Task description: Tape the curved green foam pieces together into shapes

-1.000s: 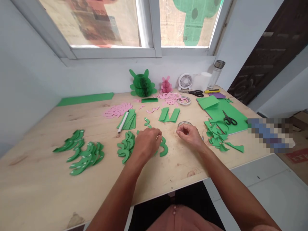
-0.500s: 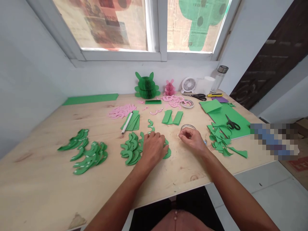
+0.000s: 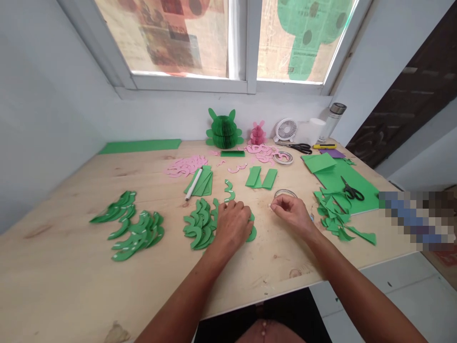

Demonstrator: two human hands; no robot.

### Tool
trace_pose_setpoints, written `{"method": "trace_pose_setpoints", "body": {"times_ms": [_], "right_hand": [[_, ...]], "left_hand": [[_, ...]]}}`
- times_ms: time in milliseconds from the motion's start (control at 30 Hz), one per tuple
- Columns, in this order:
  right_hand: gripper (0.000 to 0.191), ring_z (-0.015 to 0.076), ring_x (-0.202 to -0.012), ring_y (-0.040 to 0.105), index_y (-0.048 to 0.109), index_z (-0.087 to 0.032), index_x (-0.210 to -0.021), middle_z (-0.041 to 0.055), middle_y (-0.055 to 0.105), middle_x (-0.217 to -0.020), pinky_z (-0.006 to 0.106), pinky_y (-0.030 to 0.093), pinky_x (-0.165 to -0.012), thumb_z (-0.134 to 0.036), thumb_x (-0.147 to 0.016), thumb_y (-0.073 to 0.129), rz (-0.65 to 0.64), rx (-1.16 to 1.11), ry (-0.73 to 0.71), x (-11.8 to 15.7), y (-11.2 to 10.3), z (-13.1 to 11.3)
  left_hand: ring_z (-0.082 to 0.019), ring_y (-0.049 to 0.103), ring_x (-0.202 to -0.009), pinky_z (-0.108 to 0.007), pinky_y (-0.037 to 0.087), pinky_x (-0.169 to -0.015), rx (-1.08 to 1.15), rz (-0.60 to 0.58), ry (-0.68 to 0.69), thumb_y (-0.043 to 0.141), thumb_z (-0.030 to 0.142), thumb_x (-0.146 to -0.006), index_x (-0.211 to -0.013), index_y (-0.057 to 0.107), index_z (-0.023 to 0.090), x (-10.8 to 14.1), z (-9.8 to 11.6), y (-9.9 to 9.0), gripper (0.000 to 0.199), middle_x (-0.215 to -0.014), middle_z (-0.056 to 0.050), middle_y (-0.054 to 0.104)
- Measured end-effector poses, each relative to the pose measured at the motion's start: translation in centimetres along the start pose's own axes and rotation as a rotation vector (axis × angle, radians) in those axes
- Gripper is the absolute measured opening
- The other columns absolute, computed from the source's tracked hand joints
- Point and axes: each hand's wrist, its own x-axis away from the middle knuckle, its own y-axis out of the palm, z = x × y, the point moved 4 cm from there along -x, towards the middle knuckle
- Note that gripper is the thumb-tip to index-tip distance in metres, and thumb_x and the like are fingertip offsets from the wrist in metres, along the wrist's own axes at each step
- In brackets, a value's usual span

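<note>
My left hand [image 3: 233, 223], fingers curled and drawn together, presses on a scalloped green paper cut-out [image 3: 253, 232] that it mostly covers. A pile of similar wavy green cut-outs [image 3: 200, 226] lies just left of it. Thumb and forefinger of my right hand [image 3: 293, 213] pinch a tiny whitish bit, seemingly tape, a short way above the table. Partly behind that hand is a roll of tape [image 3: 286, 192]. Farther left, more green cut-outs [image 3: 141, 233] carry short white strips. A wavy green strip [image 3: 229, 190] with white marks lies just beyond my left hand.
Green paper scraps [image 3: 332, 212] and black scissors [image 3: 352, 189] lie at right, by green sheets [image 3: 364, 193]. A white pen [image 3: 193, 184] rests on green paper pieces. Pink cut-outs [image 3: 187, 165], a green honeycomb paper figure [image 3: 224, 131] and a small fan [image 3: 286, 129] are farther back.
The whole view has shifted slightly, so the table's things appear a little farther right. Both hands keep nearly the same pose; a whitish bit now shows at my right fingertips.
</note>
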Motion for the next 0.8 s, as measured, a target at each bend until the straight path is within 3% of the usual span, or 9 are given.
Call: {"method": "trace_pose_setpoints", "body": {"times_ms": [200,367,567,800], "right_hand": [[0.016,0.0088,-0.054,0.043,0.058,-0.017,-0.062,-0.0036,0.05,-0.056,0.024,0.034,-0.055,-0.031,-0.064,0.066,0.03,-0.21,0.178,-0.6,1.0,-2.0],[0.023,0.0081,-0.058,0.049,0.059,-0.016,-0.062,-0.0035,0.054,-0.059,0.025,0.04,-0.065,-0.032,-0.056,0.074,0.009,-0.498,0.342,-1.8,3.0,-1.8],[0.022,0.0061,-0.055,0.047,0.058,-0.015,-0.061,-0.0038,0.054,-0.058,0.025,0.042,-0.065,-0.03,-0.058,0.075,-0.15,-0.623,0.373,-2.3,4.7,-1.4],[0.021,0.0071,-0.057,0.049,0.058,-0.016,-0.064,-0.004,0.055,-0.06,0.027,0.045,-0.068,-0.027,-0.06,0.076,-0.248,-0.745,0.427,-2.3,4.5,-0.7]], "left_hand": [[-0.026,0.052,-0.093,-0.042,0.031,-0.083,0.0,-0.022,0.005,0.048,0.018,-0.076,-0.072,0.064,0.018,-0.1,-0.2,0.0,0.016,-0.091,-0.01,0.063],[-0.027,0.051,-0.096,-0.042,0.032,-0.084,0.009,-0.013,-0.008,0.049,0.019,-0.076,-0.078,0.063,0.018,-0.1,-0.8,0.2,0.015,-0.095,-0.01,0.063],[-0.028,0.051,-0.098,-0.043,0.032,-0.085,0.0,-0.016,-0.014,0.05,0.021,-0.076,-0.079,0.063,0.019,-0.1,-1.0,0.1,0.013,-0.095,-0.009,0.064],[-0.028,0.053,-0.097,-0.042,0.033,-0.084,0.016,-0.013,-0.022,0.052,0.022,-0.076,-0.081,0.063,0.02,-0.1,-0.9,0.2,0.013,-0.095,-0.008,0.064]]}}
